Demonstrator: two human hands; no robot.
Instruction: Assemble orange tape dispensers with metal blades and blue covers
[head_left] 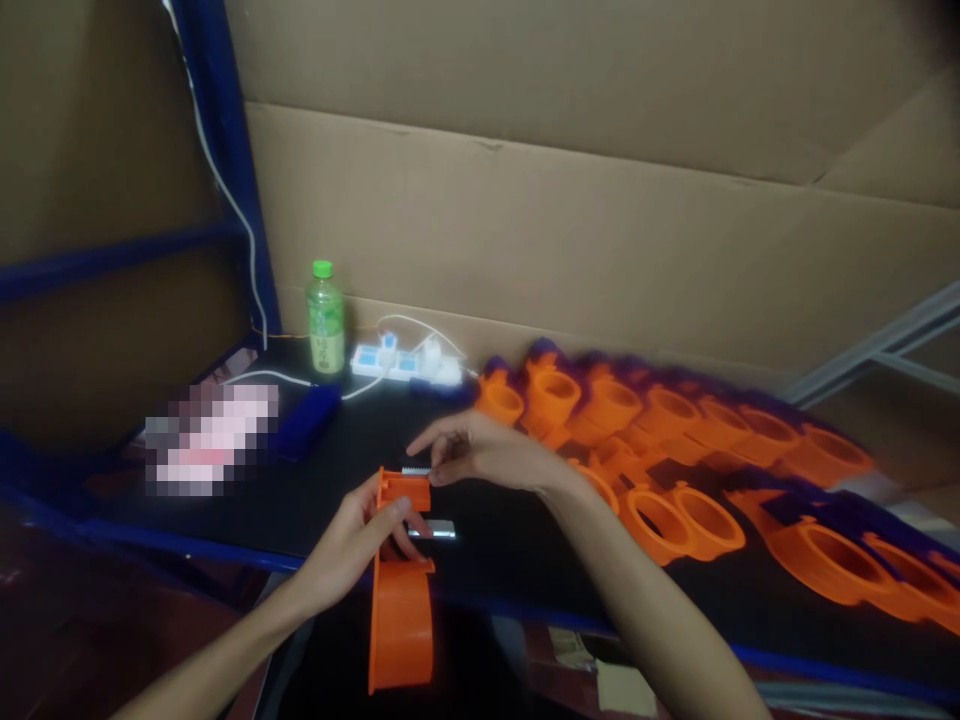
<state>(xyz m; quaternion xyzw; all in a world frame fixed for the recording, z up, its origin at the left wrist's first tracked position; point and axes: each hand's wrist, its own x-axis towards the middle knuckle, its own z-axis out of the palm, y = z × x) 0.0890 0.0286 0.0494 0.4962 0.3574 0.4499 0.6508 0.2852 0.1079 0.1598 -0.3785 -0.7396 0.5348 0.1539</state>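
Observation:
My left hand (pixel 365 535) is wrapped round an orange plastic tape dispenser body (pixel 403 630), which has a curved lower part and a narrower upper end. At that upper end sits a small serrated metal blade (pixel 415 471). The thumb and a finger of my right hand (pixel 469 452) pinch the blade's right end, with the index finger stretched out to the left. A shiny flat metal strip (pixel 442 529) shows just beyond my left fingertips; whether it lies on the table or touches the fingers I cannot tell.
Several orange ring-shaped parts (pixel 660 520) with blue pieces lie in rows across the right of the black table (pixel 517 560). A green-capped bottle (pixel 325 325), a white power strip (pixel 405 363) with cables and a dark blue box (pixel 309 420) stand behind. Cardboard (pixel 562 220) walls the back.

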